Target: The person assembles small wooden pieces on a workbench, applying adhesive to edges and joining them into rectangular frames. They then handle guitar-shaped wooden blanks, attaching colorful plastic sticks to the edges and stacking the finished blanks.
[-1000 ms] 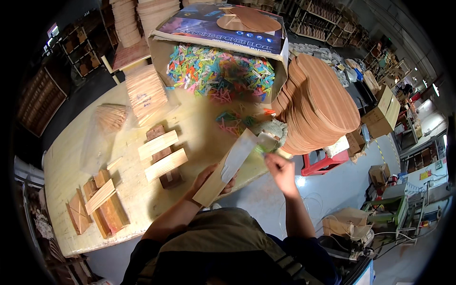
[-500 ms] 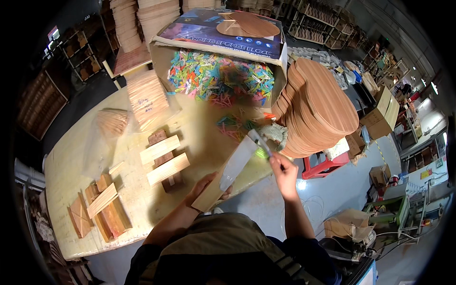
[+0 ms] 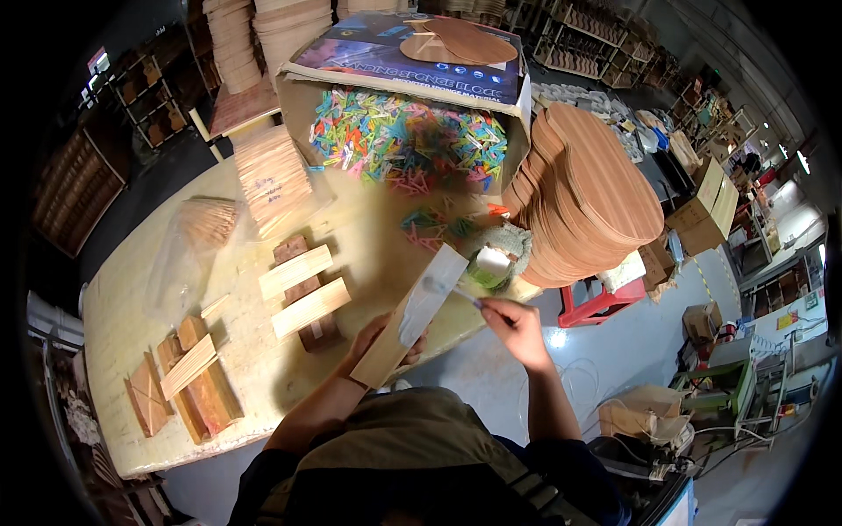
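Note:
My left hand (image 3: 368, 338) is closed round the lower part of a flat wooden strip (image 3: 377, 359), held tilted above the table's near edge. A wet whitish coat, like glue, covers most of the strip's upper face. My right hand (image 3: 519, 333) pinches the thin pale handle of a small brush (image 3: 469, 298). The brush's head lies against the coated face near the strip's far end; its bristles are too blurred to make out. Just beyond the strip stands a small pot (image 3: 493, 261) with white stuff inside and a crusty grey-green rim.
Behind the pot, small coloured clothespins (image 3: 425, 230) lie beside an open carton (image 3: 294, 114) full of more. Stacked guitar-shaped wooden plates (image 3: 605, 175) rise at the right. Leftward on the table (image 3: 123, 289) are wooden blocks with pale strips (image 3: 309, 309) and bagged thin sticks (image 3: 272, 184).
My right hand has moved left and slightly down, bringing the brush from beside the pot onto the strip's face. The pot's white contents now show. My left hand keeps its hold.

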`<move>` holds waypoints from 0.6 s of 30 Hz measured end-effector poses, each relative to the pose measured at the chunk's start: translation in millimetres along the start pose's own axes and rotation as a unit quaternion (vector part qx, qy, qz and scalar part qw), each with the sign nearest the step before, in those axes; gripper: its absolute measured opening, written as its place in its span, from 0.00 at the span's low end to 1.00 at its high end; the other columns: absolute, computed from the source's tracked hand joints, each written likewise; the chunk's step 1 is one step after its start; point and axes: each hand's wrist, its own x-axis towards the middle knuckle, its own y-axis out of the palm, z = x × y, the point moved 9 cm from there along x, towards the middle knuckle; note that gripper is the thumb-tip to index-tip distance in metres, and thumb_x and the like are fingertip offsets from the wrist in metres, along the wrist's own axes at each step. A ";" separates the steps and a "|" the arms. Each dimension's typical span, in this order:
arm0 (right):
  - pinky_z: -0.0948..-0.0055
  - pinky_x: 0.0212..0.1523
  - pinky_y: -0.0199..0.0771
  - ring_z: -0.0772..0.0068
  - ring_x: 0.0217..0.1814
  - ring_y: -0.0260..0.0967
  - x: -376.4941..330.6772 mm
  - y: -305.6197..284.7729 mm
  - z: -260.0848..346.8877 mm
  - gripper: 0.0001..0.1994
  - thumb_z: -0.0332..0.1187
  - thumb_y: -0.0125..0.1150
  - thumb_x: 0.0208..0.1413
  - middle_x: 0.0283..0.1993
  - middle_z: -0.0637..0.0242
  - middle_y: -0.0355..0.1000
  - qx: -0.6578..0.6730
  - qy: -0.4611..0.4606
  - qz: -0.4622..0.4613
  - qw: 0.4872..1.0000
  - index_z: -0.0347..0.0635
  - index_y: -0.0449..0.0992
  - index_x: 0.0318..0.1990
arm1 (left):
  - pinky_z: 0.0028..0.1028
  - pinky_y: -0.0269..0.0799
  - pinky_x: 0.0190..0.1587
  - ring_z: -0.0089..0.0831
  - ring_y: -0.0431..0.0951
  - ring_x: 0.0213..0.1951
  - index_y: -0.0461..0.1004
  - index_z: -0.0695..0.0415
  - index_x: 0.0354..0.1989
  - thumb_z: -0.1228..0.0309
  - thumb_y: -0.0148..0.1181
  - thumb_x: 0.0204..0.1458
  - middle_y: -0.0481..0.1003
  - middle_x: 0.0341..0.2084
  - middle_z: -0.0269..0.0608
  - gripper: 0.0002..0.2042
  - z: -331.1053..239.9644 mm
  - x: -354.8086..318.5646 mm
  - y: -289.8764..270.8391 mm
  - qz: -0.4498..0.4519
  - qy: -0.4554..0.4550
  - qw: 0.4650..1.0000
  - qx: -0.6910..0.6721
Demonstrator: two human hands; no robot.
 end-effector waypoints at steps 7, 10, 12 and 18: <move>0.82 0.28 0.63 0.87 0.28 0.61 10.6 -6.9 7.7 0.08 0.28 0.59 0.57 0.25 0.78 0.69 -0.037 -0.005 0.030 0.999 0.31 0.78 0.39 | 0.27 0.65 0.32 0.31 0.67 0.32 0.65 0.66 0.50 0.53 0.49 0.56 0.68 0.38 0.44 0.26 -1.9 -2.0 6.0 0.049 0.013 0.998 -0.038; 0.79 0.31 0.68 0.85 0.29 0.65 -4.5 21.2 40.2 0.08 0.26 0.60 0.55 0.26 0.75 0.73 -0.068 -0.092 0.190 0.975 0.31 0.78 0.40 | 0.26 0.64 0.31 0.30 0.66 0.32 0.64 0.66 0.51 0.52 0.48 0.56 0.68 0.37 0.44 0.26 -5.6 0.0 4.0 0.043 0.007 0.997 -0.069; 0.79 0.30 0.68 0.84 0.28 0.66 3.5 4.2 3.7 0.09 0.27 0.61 0.55 0.26 0.75 0.73 -0.021 -0.040 0.097 0.994 0.32 0.78 0.42 | 0.26 0.63 0.30 0.30 0.66 0.31 0.64 0.65 0.51 0.52 0.48 0.56 0.67 0.36 0.43 0.26 -6.0 -1.0 10.5 0.039 0.013 0.997 -0.069; 0.72 0.30 0.71 0.69 0.25 0.74 22.0 -54.8 -85.0 0.08 0.32 0.62 0.54 0.25 0.64 0.77 -0.117 0.116 -0.092 0.982 0.40 0.80 0.39 | 0.25 0.64 0.30 0.30 0.66 0.32 0.64 0.65 0.51 0.52 0.48 0.56 0.67 0.35 0.41 0.26 -0.8 1.4 -4.9 0.029 -0.005 0.998 -0.047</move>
